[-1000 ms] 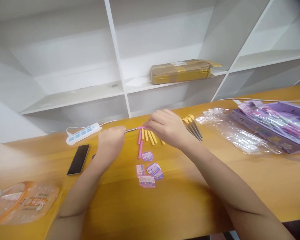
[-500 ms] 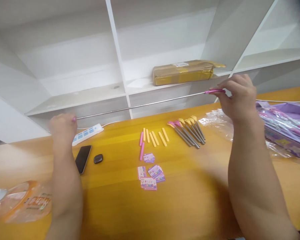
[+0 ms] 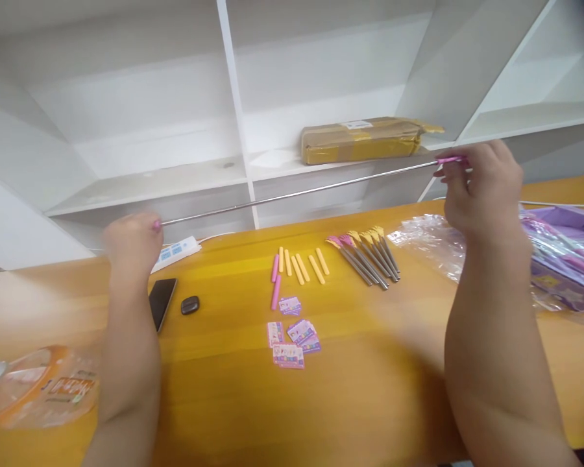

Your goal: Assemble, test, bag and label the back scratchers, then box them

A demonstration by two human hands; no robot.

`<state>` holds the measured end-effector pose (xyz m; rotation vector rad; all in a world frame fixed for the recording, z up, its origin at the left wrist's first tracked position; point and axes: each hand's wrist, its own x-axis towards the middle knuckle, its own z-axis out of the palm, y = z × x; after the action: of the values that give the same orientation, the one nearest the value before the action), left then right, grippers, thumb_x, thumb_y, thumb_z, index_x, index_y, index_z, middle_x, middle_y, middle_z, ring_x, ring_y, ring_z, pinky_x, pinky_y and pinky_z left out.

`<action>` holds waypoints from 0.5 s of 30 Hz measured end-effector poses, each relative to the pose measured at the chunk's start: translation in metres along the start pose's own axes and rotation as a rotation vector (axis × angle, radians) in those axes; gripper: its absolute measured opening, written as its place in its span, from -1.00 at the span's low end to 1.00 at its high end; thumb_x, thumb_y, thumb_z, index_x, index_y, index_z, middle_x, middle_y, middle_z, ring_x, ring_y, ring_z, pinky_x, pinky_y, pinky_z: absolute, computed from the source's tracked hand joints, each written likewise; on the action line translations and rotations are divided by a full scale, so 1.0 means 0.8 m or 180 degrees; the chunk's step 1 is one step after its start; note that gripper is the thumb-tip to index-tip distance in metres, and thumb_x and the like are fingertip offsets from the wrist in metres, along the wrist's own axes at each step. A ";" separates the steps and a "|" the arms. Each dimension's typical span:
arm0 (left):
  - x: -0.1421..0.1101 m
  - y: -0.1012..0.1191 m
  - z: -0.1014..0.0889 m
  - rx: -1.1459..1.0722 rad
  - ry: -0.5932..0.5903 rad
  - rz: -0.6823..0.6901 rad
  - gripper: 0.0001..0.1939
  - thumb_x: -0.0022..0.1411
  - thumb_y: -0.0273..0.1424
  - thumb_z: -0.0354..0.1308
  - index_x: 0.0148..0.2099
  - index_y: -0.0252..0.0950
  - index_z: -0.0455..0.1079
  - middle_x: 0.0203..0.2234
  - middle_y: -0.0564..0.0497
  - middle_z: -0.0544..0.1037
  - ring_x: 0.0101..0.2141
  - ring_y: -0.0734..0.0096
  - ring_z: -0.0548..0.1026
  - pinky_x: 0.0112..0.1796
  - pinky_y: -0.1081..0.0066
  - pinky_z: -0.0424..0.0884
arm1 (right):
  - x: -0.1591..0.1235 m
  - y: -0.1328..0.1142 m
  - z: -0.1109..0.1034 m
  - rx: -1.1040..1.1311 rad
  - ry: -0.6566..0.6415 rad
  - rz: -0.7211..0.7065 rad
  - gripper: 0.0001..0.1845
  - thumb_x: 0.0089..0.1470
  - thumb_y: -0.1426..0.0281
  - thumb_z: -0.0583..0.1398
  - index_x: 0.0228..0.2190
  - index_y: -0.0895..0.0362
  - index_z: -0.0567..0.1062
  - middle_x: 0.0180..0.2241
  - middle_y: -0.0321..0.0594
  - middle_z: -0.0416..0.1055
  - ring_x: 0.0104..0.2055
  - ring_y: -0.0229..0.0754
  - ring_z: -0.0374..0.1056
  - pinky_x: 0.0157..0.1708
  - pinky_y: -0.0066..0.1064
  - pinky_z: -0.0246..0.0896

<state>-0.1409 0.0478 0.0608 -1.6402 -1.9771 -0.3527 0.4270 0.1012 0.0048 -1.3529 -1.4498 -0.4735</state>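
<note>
Metal rod [image 3: 296, 193] held extended; purple box [image 3: 559, 284] contains plastic-wrapped pink pieces [image 3: 571, 250].

Silver rod [image 3: 296, 193] with pink ends [image 3: 450, 159], pink sticks [image 3: 276, 293], yellow sticks [image 3: 297, 270], pink and purple printed cards [image 3: 288, 355]

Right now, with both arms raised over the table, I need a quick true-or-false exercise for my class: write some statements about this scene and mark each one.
1. A thin metal rod stretches between the left grip and the right grip. True.
2. The phone lies on a shelf. False: the phone lies on the table.
3. The pink sticks lie to the left of the yellow sticks. True.
4. The taped box stands on the table. False: the taped box rests on a shelf.
5. The small cards lie nearer the person than the yellow sticks do. True.
</note>
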 end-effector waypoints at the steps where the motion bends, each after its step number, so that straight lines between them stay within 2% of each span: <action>1: 0.000 0.001 -0.001 0.0034 -0.0013 -0.0014 -0.70 0.40 -0.45 -0.10 -0.44 -0.23 0.07 -0.45 -0.02 0.28 -0.36 0.30 0.12 -0.38 0.36 -0.02 | 0.000 -0.001 0.001 -0.0029 -0.0018 0.0055 -0.68 0.37 0.46 0.07 -0.05 0.10 0.61 0.00 0.11 0.47 -0.30 -0.21 0.45 -0.19 -0.27 0.41; 7: -0.001 0.003 -0.006 0.0258 -0.0075 -0.0189 -0.70 0.41 -0.41 -0.09 -0.42 -0.24 0.21 -0.47 0.00 0.29 -0.39 0.31 0.11 -0.38 0.35 -0.01 | 0.000 -0.002 0.017 0.0037 0.0050 0.0191 -0.65 0.35 0.54 0.03 0.00 0.15 0.56 0.07 0.17 0.37 -0.34 -0.26 0.43 -0.22 -0.27 0.41; 12: -0.004 0.003 -0.004 0.0362 -0.0156 -0.0145 -0.67 0.43 -0.41 -0.12 -0.36 -0.27 0.37 -0.45 0.00 0.33 -0.42 0.32 0.09 -0.37 0.35 -0.01 | -0.003 0.007 0.032 0.0041 0.0140 0.0186 -0.62 0.29 0.59 0.01 -0.03 0.19 0.56 0.07 0.17 0.33 -0.33 -0.27 0.41 -0.22 -0.28 0.40; 15: -0.004 0.002 0.004 0.0427 -0.0070 -0.0036 -0.67 0.44 -0.38 -0.10 -0.32 -0.29 0.43 -0.44 0.00 0.38 -0.43 0.32 0.08 -0.38 0.35 -0.02 | 0.000 0.016 0.038 0.0048 0.0307 0.0227 -0.61 0.20 0.66 0.04 -0.07 0.20 0.55 0.05 0.14 0.32 -0.32 -0.27 0.39 -0.25 -0.29 0.42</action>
<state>-0.1401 0.0468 0.0560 -1.5553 -1.9820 -0.2023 0.4258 0.1305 -0.0112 -1.3471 -1.3196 -0.4742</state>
